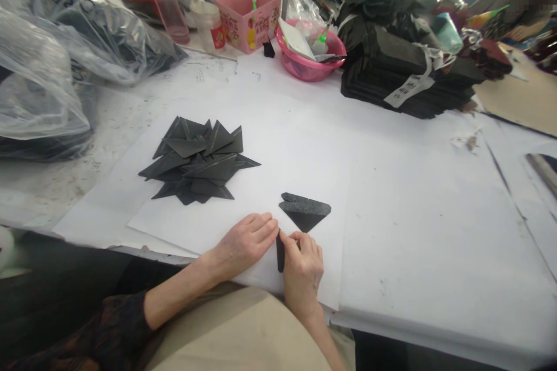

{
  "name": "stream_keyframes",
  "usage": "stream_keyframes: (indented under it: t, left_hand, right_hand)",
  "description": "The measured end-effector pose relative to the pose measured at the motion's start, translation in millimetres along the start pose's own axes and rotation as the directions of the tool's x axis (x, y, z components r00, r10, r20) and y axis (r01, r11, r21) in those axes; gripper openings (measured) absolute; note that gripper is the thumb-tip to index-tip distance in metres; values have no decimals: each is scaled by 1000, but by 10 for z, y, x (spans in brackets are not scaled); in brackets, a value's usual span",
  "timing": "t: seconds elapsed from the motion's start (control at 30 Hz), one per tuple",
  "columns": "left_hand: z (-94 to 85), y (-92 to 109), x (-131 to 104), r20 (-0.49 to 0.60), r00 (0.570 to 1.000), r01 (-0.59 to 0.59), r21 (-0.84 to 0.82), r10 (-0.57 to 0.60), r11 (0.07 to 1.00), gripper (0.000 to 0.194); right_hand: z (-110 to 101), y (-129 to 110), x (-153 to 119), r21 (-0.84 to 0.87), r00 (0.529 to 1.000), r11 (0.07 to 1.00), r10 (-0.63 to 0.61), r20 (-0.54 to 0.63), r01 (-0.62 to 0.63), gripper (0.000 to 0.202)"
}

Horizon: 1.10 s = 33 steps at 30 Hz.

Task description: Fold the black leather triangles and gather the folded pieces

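Right hand (303,261) holds black material (280,256) on white-covered table (413,214), plastic bags (126,40) beyond.

Left hand (248,239) — back upward, fingers together, tips just beside right hand | Right hand (303,264) — fingers bent, pinching | Left forearm (183,290): slanted; right forearm (324,336): steeper.

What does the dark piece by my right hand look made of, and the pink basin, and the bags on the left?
Dark piece: perhaps leather-like sheet or fabric; matte, straight-edged.
Basin: likely plastic, smooth with slight gloss, evenly pink.
Bags: probably clear plastic film; shiny wrinkles, contents showing through.
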State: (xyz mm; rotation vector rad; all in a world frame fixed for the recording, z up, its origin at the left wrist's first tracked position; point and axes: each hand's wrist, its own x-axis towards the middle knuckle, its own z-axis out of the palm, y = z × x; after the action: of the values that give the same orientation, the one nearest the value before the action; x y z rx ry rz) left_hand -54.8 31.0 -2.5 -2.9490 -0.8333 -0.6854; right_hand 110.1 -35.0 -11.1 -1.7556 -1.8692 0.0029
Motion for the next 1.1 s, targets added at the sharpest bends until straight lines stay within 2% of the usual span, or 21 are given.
stream_keyframes:
  t: [0.1, 0.3, 0.47, 0.6, 1.1]
  left_hand:
    - [6, -36, -14, 21, 998, -62, -31, 63, 998, 21]
    - [-19, 6, -13, 58, 996, -68, 59, 65, 996, 22]
    - [-42, 27, -4, 66, 996, -73, 93, 67, 993, 22]
    - [-48, 32, -17, 82, 995, -58, 88, 51, 994, 24]
    - [-31, 71, -62, 99, 994, -50, 89, 41, 995, 30]
  right_hand:
    - [11, -15, 13, -7, 1000, 1000, 7, 6, -7, 22]
    - [-88, 11, -1, 20, 1000, 1000, -5, 11, 4, 19]
    - [-160, 128, -92, 82, 999, 996, -38, -7, 38, 16]
    - [-161, 187, -155, 87, 999, 996, -33, -4, 33, 19]
    - [-130, 180, -193, 132, 999, 991, -32, 14, 30, 26]
